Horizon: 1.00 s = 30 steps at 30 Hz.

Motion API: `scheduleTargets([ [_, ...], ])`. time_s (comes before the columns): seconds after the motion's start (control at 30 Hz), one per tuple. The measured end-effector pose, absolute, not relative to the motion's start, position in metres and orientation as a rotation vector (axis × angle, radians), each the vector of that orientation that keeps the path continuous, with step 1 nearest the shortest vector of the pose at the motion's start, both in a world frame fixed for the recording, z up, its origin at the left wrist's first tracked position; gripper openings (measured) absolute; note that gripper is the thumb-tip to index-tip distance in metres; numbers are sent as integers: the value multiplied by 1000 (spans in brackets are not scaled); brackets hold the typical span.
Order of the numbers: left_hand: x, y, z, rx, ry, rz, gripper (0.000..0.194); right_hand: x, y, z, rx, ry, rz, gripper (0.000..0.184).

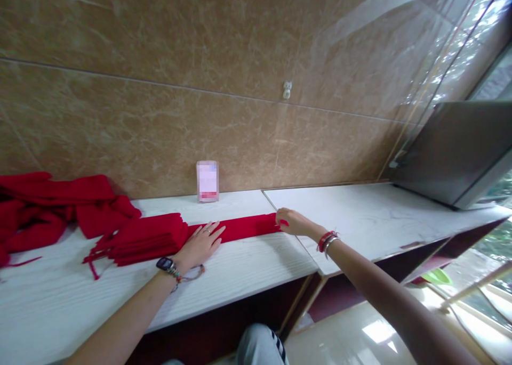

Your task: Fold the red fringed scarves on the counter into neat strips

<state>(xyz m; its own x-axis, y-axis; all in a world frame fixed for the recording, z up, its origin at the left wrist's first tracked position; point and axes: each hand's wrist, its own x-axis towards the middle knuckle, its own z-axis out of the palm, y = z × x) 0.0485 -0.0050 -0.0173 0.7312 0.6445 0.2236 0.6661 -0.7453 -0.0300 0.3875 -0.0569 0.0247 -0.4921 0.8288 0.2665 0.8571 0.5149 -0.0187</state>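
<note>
Head view, red strip (250, 228), folded stack (148, 237), blurred rectangle (207, 180) behind

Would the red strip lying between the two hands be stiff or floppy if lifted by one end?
Probably floppy: the red strip looks like fabric, and similar red cloth at left lies crumpled. Likely light too, since it looks thin and flat. Pushed from one end, it might buckle, being long and narrow.

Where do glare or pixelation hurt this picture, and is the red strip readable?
Head view: glare whitens patches of floor at lower right; pale reflections streak the wall at upper right; the upright rectangle is pixelated; the red strip's long edges read clearly.
</note>
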Motion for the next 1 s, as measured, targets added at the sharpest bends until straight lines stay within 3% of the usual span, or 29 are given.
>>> scheduleTargets([
  [0.3, 49, -7, -16, -2810, -1087, -322, 43, 429, -62, 20, -1916, -2506, -289, 19],
  [0.57, 49, -6, -17, -2838, -1139, -339, 44, 380, -33, 24, -1555, -2525, -97, 30],
  [0.87, 48, -3, -23, -2839, -1106, -396, 44, 446, -38, 26, -2075, -2517, -352, 20],
  [1.0, 49, -4, -22, -2820, -1105, -339, 45, 441, -44, 32, -1967, -2375, -343, 25],
])
